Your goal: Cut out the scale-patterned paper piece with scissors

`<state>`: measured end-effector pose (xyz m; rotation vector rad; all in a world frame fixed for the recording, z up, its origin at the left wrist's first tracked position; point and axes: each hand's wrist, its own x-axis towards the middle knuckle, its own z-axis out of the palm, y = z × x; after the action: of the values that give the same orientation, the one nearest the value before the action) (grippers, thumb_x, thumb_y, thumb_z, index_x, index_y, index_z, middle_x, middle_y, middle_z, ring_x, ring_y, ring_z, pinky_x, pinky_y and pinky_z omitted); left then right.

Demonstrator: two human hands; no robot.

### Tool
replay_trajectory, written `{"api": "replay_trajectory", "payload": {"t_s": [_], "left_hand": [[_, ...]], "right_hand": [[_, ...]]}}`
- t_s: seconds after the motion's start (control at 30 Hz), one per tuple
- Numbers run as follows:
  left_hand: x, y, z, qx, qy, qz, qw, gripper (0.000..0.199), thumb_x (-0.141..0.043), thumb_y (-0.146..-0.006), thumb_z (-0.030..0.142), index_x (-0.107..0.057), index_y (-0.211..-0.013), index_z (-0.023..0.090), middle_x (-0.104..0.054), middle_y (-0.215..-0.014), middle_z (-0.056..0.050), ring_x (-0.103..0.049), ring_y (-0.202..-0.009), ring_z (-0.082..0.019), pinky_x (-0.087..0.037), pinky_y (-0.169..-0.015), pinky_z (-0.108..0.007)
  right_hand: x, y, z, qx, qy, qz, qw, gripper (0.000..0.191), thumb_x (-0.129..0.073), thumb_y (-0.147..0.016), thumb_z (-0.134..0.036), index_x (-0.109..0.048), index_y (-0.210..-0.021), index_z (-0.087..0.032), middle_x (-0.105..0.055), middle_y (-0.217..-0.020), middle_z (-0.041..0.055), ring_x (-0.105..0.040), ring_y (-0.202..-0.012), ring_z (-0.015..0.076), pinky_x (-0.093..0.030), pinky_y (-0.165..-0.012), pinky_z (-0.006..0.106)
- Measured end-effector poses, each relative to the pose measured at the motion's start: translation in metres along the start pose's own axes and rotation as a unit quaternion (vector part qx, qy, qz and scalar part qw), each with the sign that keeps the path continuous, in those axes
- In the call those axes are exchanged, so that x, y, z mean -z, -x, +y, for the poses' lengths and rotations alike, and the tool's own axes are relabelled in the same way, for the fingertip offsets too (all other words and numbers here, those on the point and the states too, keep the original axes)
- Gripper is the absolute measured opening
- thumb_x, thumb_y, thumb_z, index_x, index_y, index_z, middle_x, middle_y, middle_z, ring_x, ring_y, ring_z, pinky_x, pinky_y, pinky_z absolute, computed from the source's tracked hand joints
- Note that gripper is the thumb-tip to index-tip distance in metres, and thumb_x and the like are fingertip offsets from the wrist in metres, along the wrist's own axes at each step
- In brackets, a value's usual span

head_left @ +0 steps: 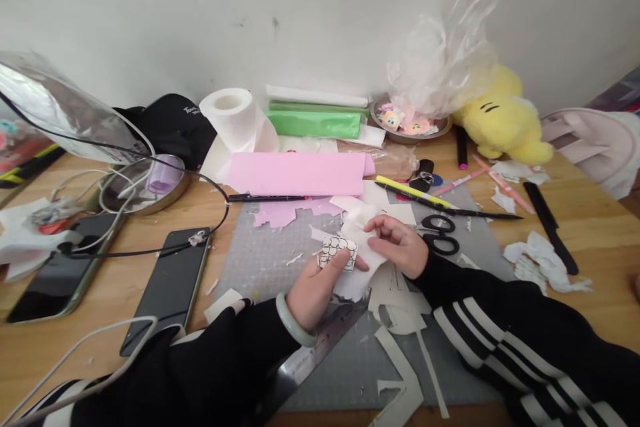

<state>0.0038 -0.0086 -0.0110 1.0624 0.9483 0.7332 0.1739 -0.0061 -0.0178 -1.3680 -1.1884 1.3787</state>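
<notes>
Left hand [311, 293] pinching small white rectangular piece with black scale pattern [333, 250], thumb pressing on top. Right hand [404, 248] working just beside, fingers narrow, holding soft white tissue [373, 257]. Pattern already showing; tissue hanging loose. Cut white paper scraps [407, 387] lying below fingers, black-handled scissors [441, 244] resting beside right wrist.
</notes>
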Motion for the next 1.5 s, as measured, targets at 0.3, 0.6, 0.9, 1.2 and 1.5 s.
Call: {"api": "replay_trajectory", "payload": {"t_s": [0.3,0.6,0.9,1.2,1.5], "left_hand": [[0.002,0.007,0.004,-0.052,-0.065,-0.121,0.989,0.042,-0.049,-0.083,0.048,-0.057,-0.058,0.015,-0.044,-0.05,0.002,-0.04,-0.046,-0.009,-0.032,-0.046,-0.022],[0.004,0.01,0.003,-0.124,-0.172,-0.135,0.968,0.044,-0.041,-0.087,0.047,-0.056,-0.061,0.016,-0.05,-0.053,0.0,-0.047,-0.053,-0.013,-0.038,-0.057,-0.026],[0.006,0.012,-0.008,-0.118,-0.127,-0.064,0.983,0.044,-0.038,-0.088,0.049,-0.064,-0.074,0.017,-0.049,-0.048,0.001,-0.046,-0.047,-0.013,-0.037,-0.052,-0.026],[0.002,0.005,-0.005,-0.094,0.0,0.055,0.994,0.043,-0.031,-0.091,0.047,-0.062,-0.096,0.017,-0.054,-0.077,-0.003,-0.047,-0.068,-0.015,-0.041,-0.064,-0.027],[0.003,0.005,-0.005,-0.138,-0.031,0.047,0.989,0.047,-0.026,-0.093,0.041,-0.066,-0.084,0.019,-0.058,-0.107,-0.006,-0.051,-0.096,-0.021,-0.04,-0.078,-0.029]], "right_hand": [[0.013,0.002,-0.004,0.249,0.199,0.011,0.948,0.032,-0.061,-0.069,-0.03,-0.06,-0.099,-0.018,-0.059,-0.094,0.0062,-0.054,-0.094,0.0184,-0.043,-0.084,0.032],[0.004,0.003,-0.004,0.122,0.119,0.064,0.983,0.022,-0.059,-0.075,-0.037,-0.062,-0.078,-0.016,-0.064,-0.07,0.0017,-0.055,-0.061,0.0105,-0.045,-0.059,0.022],[0.034,0.007,-0.035,0.436,0.143,0.25,0.853,0.006,-0.055,-0.082,-0.02,-0.06,-0.079,-0.018,-0.062,-0.074,0.0023,-0.058,-0.071,0.0117,-0.046,-0.065,0.024],[0.021,0.034,-0.05,0.182,0.243,-0.441,0.845,0.033,-0.056,-0.08,-0.043,-0.064,-0.063,-0.017,-0.063,-0.063,0.0034,-0.057,-0.063,0.01,-0.044,-0.063,0.021],[0.027,0.025,-0.047,-0.034,0.379,-0.23,0.896,0.043,-0.07,-0.056,-0.058,-0.058,-0.06,-0.017,-0.055,-0.049,-0.0036,-0.046,-0.046,0.0079,-0.031,-0.049,0.021]]}}
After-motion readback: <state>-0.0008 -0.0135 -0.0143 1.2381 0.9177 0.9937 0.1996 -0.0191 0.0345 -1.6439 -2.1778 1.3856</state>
